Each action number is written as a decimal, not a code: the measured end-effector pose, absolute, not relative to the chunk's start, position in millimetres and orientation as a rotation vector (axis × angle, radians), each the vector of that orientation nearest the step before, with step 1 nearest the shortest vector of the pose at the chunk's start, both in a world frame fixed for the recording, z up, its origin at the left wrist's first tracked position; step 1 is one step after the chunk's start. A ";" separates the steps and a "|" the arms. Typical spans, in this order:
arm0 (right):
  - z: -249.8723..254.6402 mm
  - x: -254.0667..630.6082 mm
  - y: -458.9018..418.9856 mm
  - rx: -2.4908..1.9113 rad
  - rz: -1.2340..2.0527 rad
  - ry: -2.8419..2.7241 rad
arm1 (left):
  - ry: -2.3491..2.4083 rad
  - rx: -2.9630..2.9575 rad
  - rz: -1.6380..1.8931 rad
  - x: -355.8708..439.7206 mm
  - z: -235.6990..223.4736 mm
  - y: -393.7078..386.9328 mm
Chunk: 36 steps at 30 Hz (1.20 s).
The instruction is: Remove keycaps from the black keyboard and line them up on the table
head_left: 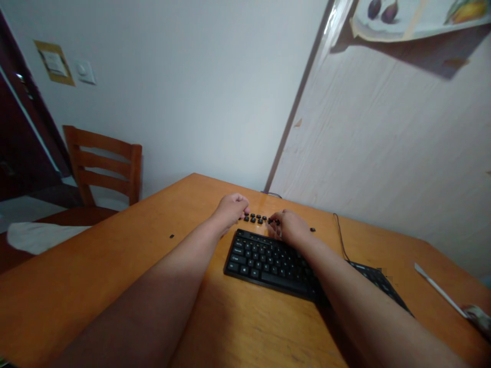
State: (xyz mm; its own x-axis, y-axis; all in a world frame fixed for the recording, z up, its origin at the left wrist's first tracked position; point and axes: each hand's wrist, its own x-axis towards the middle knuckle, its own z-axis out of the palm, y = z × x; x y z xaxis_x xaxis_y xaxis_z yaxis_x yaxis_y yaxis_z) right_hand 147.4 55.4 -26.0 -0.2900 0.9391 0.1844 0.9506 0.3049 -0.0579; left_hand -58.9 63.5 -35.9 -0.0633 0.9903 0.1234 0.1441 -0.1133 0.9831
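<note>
Keycaps sit in rows I seem to be arranging, left hand and right hand curled, grips unclear; next needs gentle precision.

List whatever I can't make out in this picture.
All in the head view:
- Some keys of the keyboard: covered by the right forearm.
- Any markings on the loose keycaps: too small and blurred.
- Whether the left hand pinches anything: its fingertips are too small and blurred.
- The top of the wall picture: cut off by the upper edge.
</note>
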 end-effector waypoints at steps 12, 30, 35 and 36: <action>-39.0 145.9 68.1 -1.744 -0.097 -2.428 | 1.295 1.360 1.281 -58.3 -36.0 62.2; -42.1 146.9 70.0 -1.746 -0.121 -2.449 | 1.320 1.366 1.244 -58.6 -35.0 61.2; -38.8 146.5 67.4 -1.731 -0.124 -2.422 | 1.308 1.372 1.261 -59.6 -36.3 62.1; -36.8 147.4 66.6 -1.730 -0.117 -2.403 | 1.306 1.372 1.261 -59.6 -36.6 62.4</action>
